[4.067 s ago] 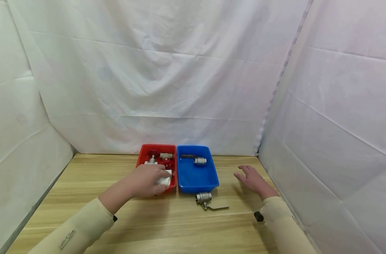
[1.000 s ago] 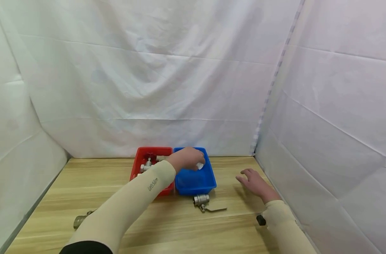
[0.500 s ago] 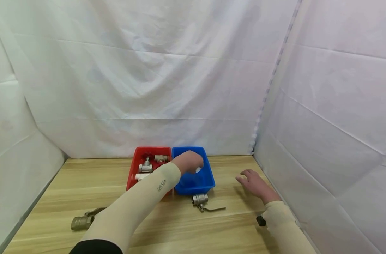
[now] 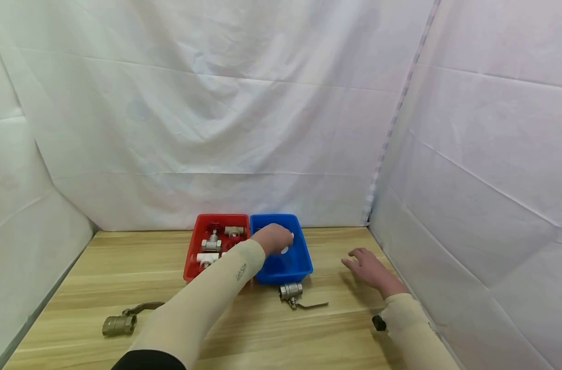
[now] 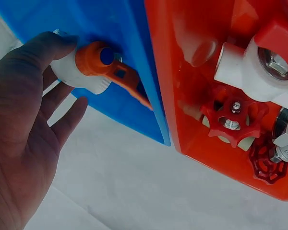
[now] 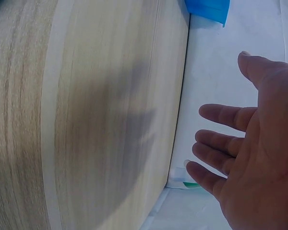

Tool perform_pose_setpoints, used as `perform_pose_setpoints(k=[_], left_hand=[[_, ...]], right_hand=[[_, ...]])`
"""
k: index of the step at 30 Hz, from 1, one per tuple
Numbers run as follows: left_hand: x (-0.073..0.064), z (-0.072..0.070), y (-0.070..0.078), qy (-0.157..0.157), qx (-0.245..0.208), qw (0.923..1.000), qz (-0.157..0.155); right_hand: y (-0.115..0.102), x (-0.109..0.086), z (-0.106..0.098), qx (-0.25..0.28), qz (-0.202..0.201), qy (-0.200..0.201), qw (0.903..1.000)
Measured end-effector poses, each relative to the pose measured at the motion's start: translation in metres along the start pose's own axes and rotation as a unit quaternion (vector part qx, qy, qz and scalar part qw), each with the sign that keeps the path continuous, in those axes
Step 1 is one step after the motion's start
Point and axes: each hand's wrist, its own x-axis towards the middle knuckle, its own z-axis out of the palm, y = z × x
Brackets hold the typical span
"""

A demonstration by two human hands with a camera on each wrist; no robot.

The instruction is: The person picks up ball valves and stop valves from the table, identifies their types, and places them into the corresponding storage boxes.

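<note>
My left hand [image 4: 274, 239] reaches into the blue bin [image 4: 304, 267]. Seen from the left wrist, its thumb and fingers pinch a white plastic ball valve [image 5: 81, 72] with an orange lever handle [image 5: 120, 76]. From the head view the hand covers most of that valve. My right hand [image 4: 368, 267] hovers over the table to the right of the blue bin, fingers loosely spread and holding nothing. Close to the blue bin's front lies a silver ball valve [image 4: 290, 291] with a metal lever.
Left of the blue bin stands a red bin [image 4: 188, 264], touching or nearly touching it. Inside are several valves, among them a white valve [image 4: 208, 257] and a silver gate valve [image 4: 211, 243]. A brass ball valve [image 4: 119, 325] lies front left. White curtains surround the table.
The left hand has gone from the red bin across to the blue bin with the white valve, then shifted slightly. The brass valve has come out from behind the arm. The right hand barely moves.
</note>
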Motion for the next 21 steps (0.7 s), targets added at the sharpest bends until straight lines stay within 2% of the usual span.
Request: perform_pose_setpoints(k=[3,11,15,17,20,21], left_hand=[[-0.001,0.0026,0.0007,0.002,-0.004,1.0,-0.004],[0.0049,0.0062,0.0004,-0.002,-0.055,0.9976,-0.043],[0.0079,0.0063,0.0012,-0.007,-0.098,0.9927,-0.07],[0.0076,0.0056,0.0019,-0.004,-0.129,0.9876,-0.089],[0.0058,0.0048,0.0027,0.003,-0.143,0.9844,-0.102],[0.0053,0.0049,0.0031,0.005,-0.137,0.9855,-0.101]], right_hand=[[-0.0004,-0.0006,-0.001,0.002,-0.001,-0.001,1.0],[0.0032,-0.0042,0.0002,0.002,0.005,-0.002,1.0],[0.0039,-0.0059,0.0002,-0.001,0.003,-0.002,1.0],[0.004,-0.0066,-0.0008,-0.005,-0.004,0.001,1.0],[0.0041,-0.007,-0.001,-0.004,-0.004,0.001,1.0],[0.0044,-0.0072,-0.001,-0.005,-0.005,0.002,1.0]])
